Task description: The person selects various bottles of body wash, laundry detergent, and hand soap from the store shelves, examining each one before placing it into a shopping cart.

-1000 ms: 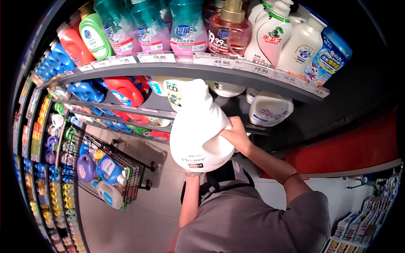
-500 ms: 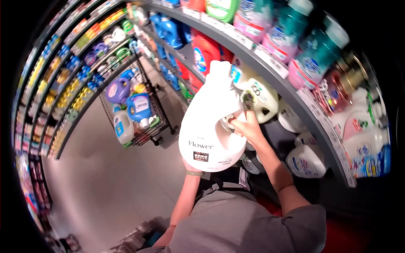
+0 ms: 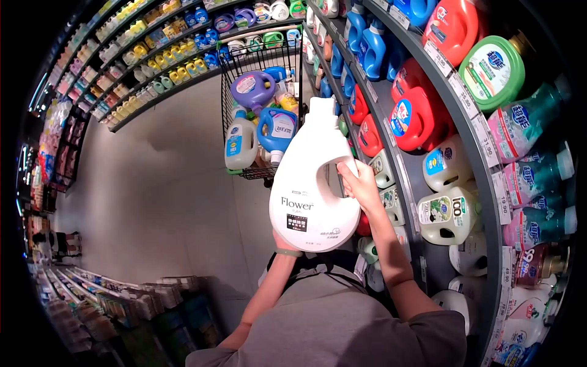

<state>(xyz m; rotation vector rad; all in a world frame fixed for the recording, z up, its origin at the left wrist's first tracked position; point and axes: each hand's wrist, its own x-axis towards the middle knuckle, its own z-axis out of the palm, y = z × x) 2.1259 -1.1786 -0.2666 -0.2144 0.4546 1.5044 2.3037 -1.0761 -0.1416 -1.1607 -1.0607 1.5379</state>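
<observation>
A large white bottle (image 3: 315, 202) marked "Flower" stands nearly upright in front of my body, its cap at the top. My right hand (image 3: 359, 183) is wrapped round its handle on the right side. Under the bottle's lower left edge, my left hand (image 3: 285, 243) supports it; its fingers are mostly hidden behind the bottle. Just beyond is a black wire cart (image 3: 264, 60) holding a purple bottle (image 3: 252, 90), a blue bottle (image 3: 277, 130) and a white bottle with a blue label (image 3: 240, 144).
Shelves (image 3: 483, 134) on the right carry red bottles (image 3: 422, 119), a green bottle (image 3: 493, 72) and a cream bottle (image 3: 449, 215). More stocked shelves (image 3: 137, 85) curve across the upper left. A low rack (image 3: 140, 300) stands at the lower left. Grey floor (image 3: 153, 202) lies between them.
My view has turned, so the cart appears further right and nearer the bottle, and more of the right shelves shows. Both hands still hold the white bottle.
</observation>
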